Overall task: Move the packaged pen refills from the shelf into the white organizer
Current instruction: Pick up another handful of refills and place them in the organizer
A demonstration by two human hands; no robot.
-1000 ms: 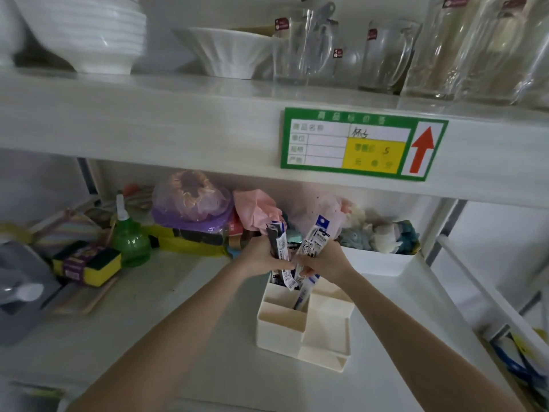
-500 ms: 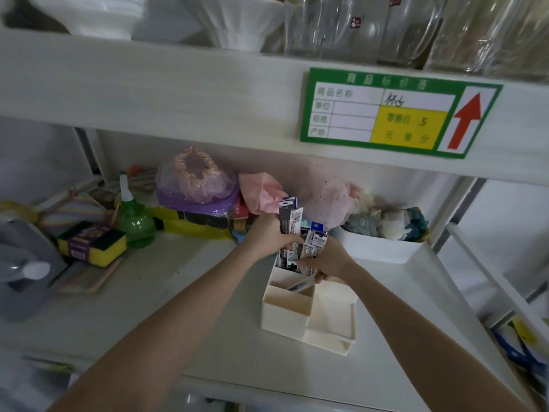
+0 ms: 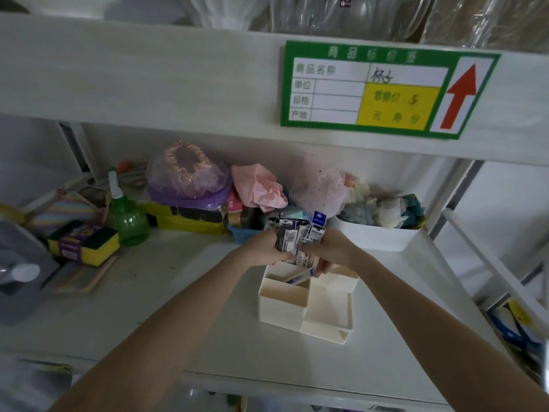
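Observation:
A white organizer (image 3: 282, 307) with several compartments stands on the white shelf, right of centre. Both hands hold a bunch of packaged pen refills (image 3: 297, 236) upright over its back compartment. My left hand (image 3: 264, 246) grips the dark packs from the left. My right hand (image 3: 332, 248) closes on the blue-and-white packs from the right. One blue-tipped pack (image 3: 300, 278) lies slanted inside the back compartment. The lower ends of the held packs are hidden behind my fingers.
Behind the organizer sit a small blue basket (image 3: 246, 233), a pink bag (image 3: 258, 185) and a white tray (image 3: 383, 239) of soft items. A green spray bottle (image 3: 127, 218) and a yellow sponge pack (image 3: 83, 242) stand at left. The upper shelf edge carries a green price label (image 3: 386, 87).
The bunch of refill packs has been drawn together between both hands and now stands more upright over the organizer's back compartment. The view has tilted down and moved closer.

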